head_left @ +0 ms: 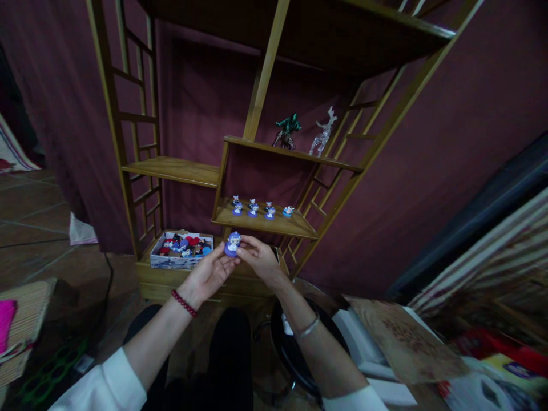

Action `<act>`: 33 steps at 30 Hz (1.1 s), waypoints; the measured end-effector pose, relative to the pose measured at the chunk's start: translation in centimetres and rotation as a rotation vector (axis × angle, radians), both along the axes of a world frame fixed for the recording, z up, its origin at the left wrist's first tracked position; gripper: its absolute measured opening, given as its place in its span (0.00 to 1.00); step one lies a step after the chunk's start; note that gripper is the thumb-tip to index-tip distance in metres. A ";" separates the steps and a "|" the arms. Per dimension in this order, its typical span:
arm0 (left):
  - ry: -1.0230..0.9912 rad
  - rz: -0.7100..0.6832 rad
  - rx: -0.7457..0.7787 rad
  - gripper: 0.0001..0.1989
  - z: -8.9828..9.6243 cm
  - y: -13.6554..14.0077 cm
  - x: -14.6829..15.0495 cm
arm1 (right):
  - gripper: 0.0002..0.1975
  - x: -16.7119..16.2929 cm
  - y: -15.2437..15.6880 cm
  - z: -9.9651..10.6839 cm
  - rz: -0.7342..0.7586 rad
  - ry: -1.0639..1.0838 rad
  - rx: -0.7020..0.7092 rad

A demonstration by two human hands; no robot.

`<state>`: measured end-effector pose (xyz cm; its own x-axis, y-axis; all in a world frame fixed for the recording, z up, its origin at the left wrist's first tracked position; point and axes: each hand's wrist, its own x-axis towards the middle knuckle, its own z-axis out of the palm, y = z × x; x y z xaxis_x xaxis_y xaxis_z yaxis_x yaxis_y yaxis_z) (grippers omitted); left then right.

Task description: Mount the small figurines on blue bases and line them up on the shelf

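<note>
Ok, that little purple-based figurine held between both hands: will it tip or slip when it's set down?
The figurine looks rigid and probably light, since fingertips of the left hand and right hand pinch it easily. Its round base probably stands steady, as do those of the similar figurines upright on the shelf. A glossy finish might slip.

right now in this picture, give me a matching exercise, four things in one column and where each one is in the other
Things:
1. purple figurine
2. green figure
3. cardboard box of toys
4. row of small figurines

Places:
A. bottom ledge of the shelf unit, left
B. upper small shelf, beside a clear deer
C. between left hand and right hand
D. lower small shelf

Pairs: 1-C, 2-B, 3-A, 4-D
</note>
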<state>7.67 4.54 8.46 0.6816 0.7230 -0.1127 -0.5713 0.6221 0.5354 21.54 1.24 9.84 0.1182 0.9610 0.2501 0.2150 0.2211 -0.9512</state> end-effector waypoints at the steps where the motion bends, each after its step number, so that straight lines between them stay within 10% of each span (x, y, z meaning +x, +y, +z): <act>1: -0.004 0.002 0.004 0.09 0.1 -0.1 -0.1 | 0.21 -0.1 -0.1 0.0 -0.005 -0.005 0.006; 18: -0.040 -0.028 -0.045 0.07 0.7 -2.8 0.0 | 0.16 -0.9 -3.7 1.7 -0.073 -0.161 0.052; 33: 0.073 -0.052 -0.047 0.06 0.4 -3.1 6.1 | 0.17 4.4 -5.1 0.9 -0.128 0.017 -0.026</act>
